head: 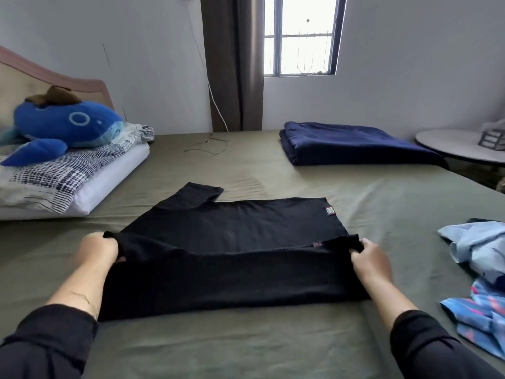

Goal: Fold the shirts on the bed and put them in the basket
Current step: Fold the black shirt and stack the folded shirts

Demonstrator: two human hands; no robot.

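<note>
Black shirt (half-folded), olive bed, window

**Both hands grip a black shirt mid-fold on the bed**

A black cotton shirt lies across the olive-green bed sheet, its near half doubled over the far half, one sleeve sticking out at the far left. The left hand pinches the folded edge at its left end; the right hand pinches the right end. Both forearms wear dark sleeves. To the right lie a crumpled light-blue shirt and a blue-and-pink patterned garment. Farther back rests a folded navy blanket. At the left, a blue plush whale sits on a patterned white pillow.
</note>
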